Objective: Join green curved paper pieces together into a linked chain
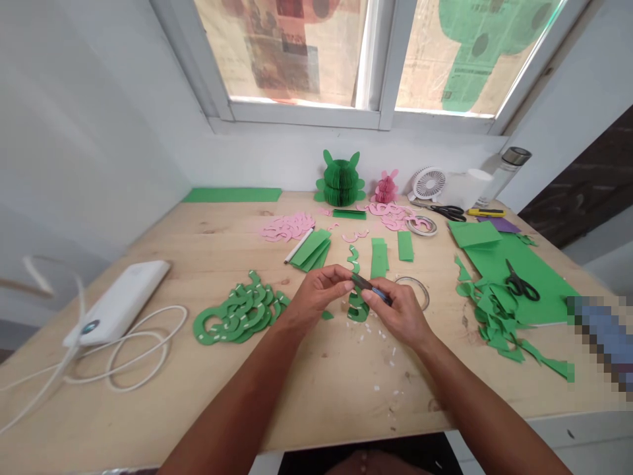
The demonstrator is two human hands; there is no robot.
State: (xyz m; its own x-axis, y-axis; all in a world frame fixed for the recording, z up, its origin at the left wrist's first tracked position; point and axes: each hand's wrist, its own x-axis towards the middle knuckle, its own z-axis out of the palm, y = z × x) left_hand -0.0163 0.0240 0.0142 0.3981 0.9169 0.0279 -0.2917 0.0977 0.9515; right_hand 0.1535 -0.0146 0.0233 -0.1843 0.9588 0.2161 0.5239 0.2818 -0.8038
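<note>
My left hand (pixel 324 290) pinches a small green paper piece at the end of a slim tool with a dark tip and blue handle (pixel 380 295). My right hand (pixel 403 310) grips that tool; its exact kind is hard to make out. Below and behind my fingers lie wavy green paper cut-outs (pixel 358 311) with small white tabs. To the left of my left hand is a pile of curved green paper cut-outs (pixel 247 310), also dotted with white tabs. Tiny white scraps (pixel 392 351) are scattered on the wooden table (pixel 326 389) under my hands.
Green paper scraps (pixel 494 323), scissors (pixel 521 282) and green sheets (pixel 539 270) are at the right. Tape rolls (pixel 421 225), pink cut-outs (pixel 287 227) and a green paper figure (pixel 340 181) stand farther back. A white power bank (pixel 123 297) with looped cable lies left.
</note>
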